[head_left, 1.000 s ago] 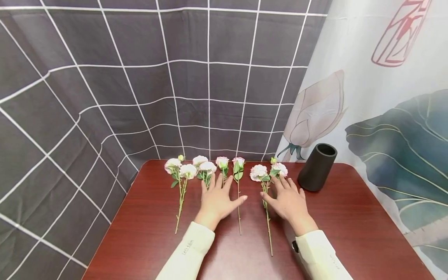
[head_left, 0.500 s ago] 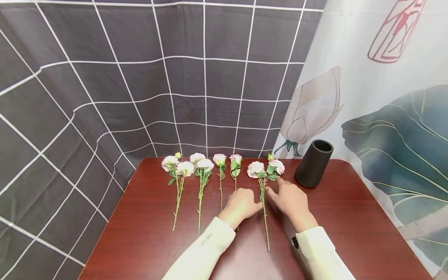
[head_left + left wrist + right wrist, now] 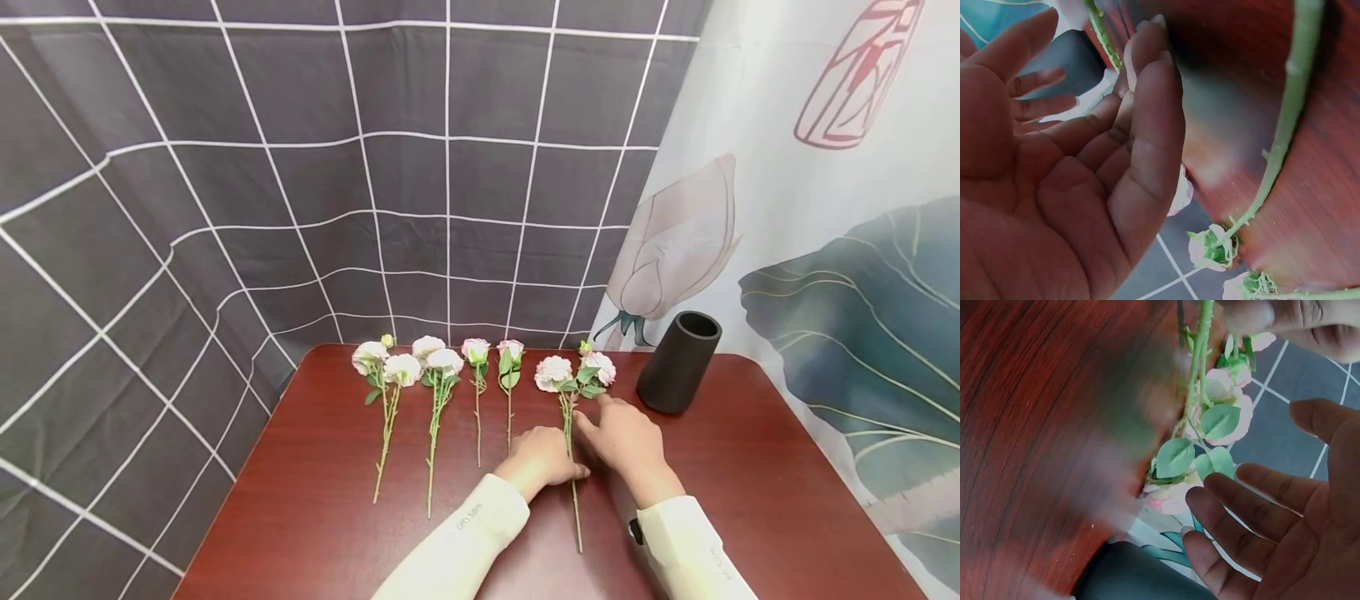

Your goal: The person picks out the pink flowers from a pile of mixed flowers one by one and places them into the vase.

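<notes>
On the brown table lie several artificial flower sprays with pale pink blooms and green stems. The rightmost spray has two full blooms and a small bud. My left hand reaches across to its stem, the thumb lying over it. In the left wrist view the left fingers are bent beside that stem, with a gap to the thumb. My right hand is just right of the same spray. Its loosely bent fingers are near the leaves in the right wrist view and hold nothing.
A black tapered vase stands at the back right. Two single roses and two double-bloom sprays lie in a row to the left. A grey grid curtain hangs behind the table, a floral one at right.
My left hand has moved right from over the middle flowers to the rightmost stem, its fingers bending. The right hand has drawn its fingers in from a spread, staying beside the spray.
</notes>
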The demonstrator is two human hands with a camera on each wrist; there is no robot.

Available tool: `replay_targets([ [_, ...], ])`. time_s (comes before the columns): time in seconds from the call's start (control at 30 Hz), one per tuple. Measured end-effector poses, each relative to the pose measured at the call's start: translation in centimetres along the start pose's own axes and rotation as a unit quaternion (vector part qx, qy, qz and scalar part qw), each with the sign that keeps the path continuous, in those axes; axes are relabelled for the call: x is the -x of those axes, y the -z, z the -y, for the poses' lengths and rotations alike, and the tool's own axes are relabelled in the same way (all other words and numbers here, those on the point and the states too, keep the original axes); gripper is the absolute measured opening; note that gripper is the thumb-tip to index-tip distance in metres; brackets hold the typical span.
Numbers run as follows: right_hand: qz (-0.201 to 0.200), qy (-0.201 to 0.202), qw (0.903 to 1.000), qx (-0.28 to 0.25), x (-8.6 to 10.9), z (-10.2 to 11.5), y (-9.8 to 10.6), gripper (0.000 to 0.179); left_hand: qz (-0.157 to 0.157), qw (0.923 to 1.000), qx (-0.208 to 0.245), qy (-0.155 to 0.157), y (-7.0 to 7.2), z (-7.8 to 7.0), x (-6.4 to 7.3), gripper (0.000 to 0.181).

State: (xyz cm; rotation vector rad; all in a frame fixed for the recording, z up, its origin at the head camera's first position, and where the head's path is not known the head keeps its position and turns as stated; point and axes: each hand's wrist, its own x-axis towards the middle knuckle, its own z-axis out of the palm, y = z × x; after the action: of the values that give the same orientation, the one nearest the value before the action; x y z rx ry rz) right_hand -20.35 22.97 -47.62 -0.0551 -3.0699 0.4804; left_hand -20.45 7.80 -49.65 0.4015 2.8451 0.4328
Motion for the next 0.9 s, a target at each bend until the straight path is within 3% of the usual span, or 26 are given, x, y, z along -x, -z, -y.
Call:
replay_targets([
  [0.23,-0.001,0.004,0.9999,0.016,-0.2,0.2,-0.5,0.066,-0.004,0.9996,-0.025,0.010,-6.3,1.3,-5.2,0.044],
  [0.47,-0.005,0.006,0.9999,0.013,-0.4,0.3,-0.5,0.066,0.008,0.9996,-0.025,0.011,-6.6,1.7,-6.0,0.027],
  [0.73,-0.007,0.005,0.9999,0.010,-0.7,0.2,-0.8,0.065,0.086,0.9942,0.064,-0.008,-5.6,2.8,-5.8,0.043],
  [0.9,-0.020,0.000,0.9998,0.002,-0.9,0.3,-0.6,0.067,0.091,0.9904,0.103,-0.011,-4.8,4.0,-5.7,0.041],
])
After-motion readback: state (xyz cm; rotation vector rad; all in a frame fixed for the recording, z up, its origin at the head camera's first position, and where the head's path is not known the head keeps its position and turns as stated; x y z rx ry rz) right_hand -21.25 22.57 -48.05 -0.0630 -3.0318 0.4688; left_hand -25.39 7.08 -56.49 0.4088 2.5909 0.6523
